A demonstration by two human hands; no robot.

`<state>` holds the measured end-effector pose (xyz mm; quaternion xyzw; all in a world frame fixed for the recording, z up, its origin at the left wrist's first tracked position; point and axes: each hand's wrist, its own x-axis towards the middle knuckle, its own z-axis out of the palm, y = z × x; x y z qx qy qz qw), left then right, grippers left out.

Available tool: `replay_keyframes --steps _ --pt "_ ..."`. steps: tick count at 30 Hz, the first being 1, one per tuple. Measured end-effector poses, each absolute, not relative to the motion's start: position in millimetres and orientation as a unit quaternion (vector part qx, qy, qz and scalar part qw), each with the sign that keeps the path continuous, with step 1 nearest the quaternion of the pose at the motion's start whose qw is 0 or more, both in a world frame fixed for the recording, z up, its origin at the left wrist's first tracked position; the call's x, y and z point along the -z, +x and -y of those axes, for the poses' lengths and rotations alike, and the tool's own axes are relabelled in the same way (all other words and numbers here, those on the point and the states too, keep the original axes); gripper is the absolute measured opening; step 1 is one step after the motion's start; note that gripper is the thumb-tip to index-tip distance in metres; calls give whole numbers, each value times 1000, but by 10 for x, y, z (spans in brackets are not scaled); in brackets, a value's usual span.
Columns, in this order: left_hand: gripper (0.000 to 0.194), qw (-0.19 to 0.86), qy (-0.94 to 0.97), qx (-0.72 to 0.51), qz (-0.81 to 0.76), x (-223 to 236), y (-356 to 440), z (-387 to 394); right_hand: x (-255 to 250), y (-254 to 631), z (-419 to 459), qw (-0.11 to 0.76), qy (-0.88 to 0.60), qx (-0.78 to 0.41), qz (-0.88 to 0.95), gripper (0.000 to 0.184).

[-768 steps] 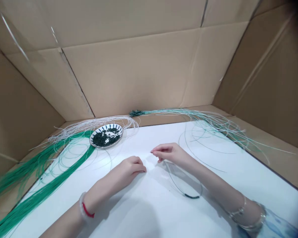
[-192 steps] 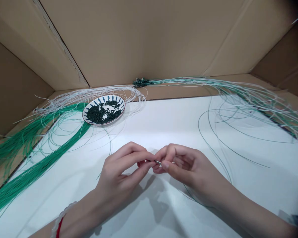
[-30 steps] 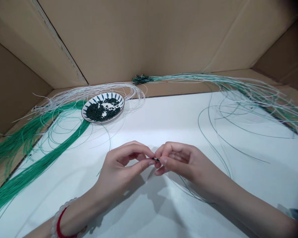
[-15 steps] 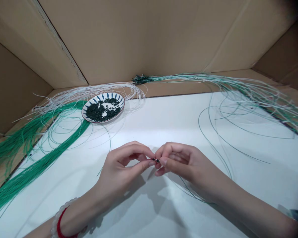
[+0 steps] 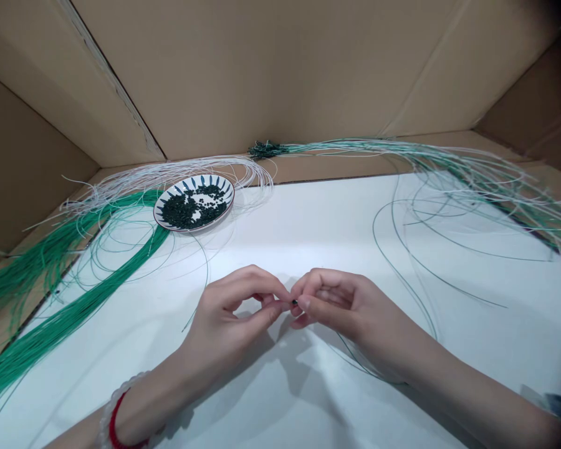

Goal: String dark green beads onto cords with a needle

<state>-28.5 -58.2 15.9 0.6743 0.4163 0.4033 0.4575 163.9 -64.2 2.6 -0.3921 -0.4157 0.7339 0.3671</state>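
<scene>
Head view, 2 bare hands at the middle of the worktop. I see the left hand [image 5: 229,312] and the right hand [image 5: 341,305] brought together, fingers curled, their thumb and forefinger tips clamped on 1 small dark bead [image 5: 294,302]. It is too small for me to tell its shape or whether a strand passes through it. A thin green strand [image 5: 369,371] curves out from beneath the right hand across the white worktop [image 5: 318,249]. A white beaded bracelet [image 5: 116,405] and a red cord [image 5: 115,424] circle the left wrist.

Farther out, near the far edge of the worktop, a round blue-and-white plate [image 5: 177,226] holds a heap of dark green beads [image 5: 187,209]. White strands [image 5: 168,171] arc just behind it, and 2 green strand bundles [image 5: 75,305] run past its left side toward the lower left. Beyond the worktop edge, a knot of beaded strand ends [image 5: 264,149] lies on the cardboard, with pale green strands [image 5: 458,162] fanning out to the right. Cardboard walls [image 5: 262,75] enclose the scene.
</scene>
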Motion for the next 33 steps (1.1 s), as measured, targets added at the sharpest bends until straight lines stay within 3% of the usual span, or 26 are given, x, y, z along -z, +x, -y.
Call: replay_keyframes --steps 17,23,27,33 --pt "18 511 622 -401 -437 -127 -276 600 -27 1637 631 361 -392 -736 417 26" --pt "22 509 628 -398 -434 -133 -271 591 -104 1606 589 334 -435 -726 416 38" --pt "19 492 643 -386 -443 -138 -276 600 -143 1578 583 330 -466 -700 429 36" --pt "25 561 589 -369 -450 -136 -267 600 -140 1595 601 350 -482 -674 437 41"
